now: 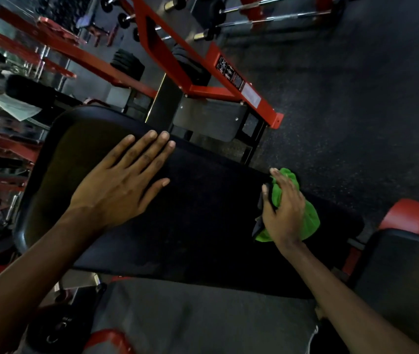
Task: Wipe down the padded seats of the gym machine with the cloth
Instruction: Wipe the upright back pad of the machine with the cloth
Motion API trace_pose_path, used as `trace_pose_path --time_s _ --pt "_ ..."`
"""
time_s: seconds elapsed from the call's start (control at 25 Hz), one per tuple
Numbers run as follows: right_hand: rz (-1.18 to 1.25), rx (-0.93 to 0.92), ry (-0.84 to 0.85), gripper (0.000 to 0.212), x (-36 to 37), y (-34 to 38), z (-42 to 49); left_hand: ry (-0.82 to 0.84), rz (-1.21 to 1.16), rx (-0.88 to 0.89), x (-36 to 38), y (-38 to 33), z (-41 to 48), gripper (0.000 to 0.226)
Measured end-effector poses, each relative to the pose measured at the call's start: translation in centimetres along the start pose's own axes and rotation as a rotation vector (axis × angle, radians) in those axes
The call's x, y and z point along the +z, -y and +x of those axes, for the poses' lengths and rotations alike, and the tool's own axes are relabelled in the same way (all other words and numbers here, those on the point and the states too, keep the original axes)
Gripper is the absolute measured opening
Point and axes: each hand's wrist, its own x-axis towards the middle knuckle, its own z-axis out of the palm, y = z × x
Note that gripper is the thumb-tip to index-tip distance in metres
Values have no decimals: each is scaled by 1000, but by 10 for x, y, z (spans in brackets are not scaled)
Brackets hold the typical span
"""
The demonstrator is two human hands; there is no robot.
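- The left hand point(121, 180) lies flat on the long black pad point(203, 221), palm down near its wide end. The fingers are straight and slightly spread. It holds nothing and seems to steady the pad.
- The right hand point(283, 213) grips a bunched green cloth point(309, 221), fingers curled over it, and presses it down at the pad's far edge, toward the narrow end.
- The cloth sits at the rim of the pad, well apart from the left hand.
- The step in hand, as I judge it, is wiping this pad, with the stroke now at its far edge. I cannot tell whether the dark surface between the two hands is already wiped.
- The next move likely calls for a firm sweep of the cloth across the pad toward the left hand, which would have to lift or shift to free the patch under it.
- A second pad point(407, 264) lies just beside, at the right, and probably comes after.
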Motion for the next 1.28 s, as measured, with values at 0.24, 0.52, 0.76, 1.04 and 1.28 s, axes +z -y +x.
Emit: trace_pose_path --time_s 0.24,0.52,0.76,1.04,1.28 --pt "-16 -168 101 53 14 50 9 -49 -115 -49 -5 -9 8 61" --pt "-86 -142 77 59 -5 -19 -11 46 -184 346 23 -120 82 60" --pt "-66 175 -87 53 -10 -51 -11 119 -77 347 46 -140 89 64" --pt "-81 -46 81 54 -16 -49 -18 140 -46 336 49 -144 92 66" --pt "-33 265 -111 56 -26 -120 -32 141 9 348 50 -148 94 66"
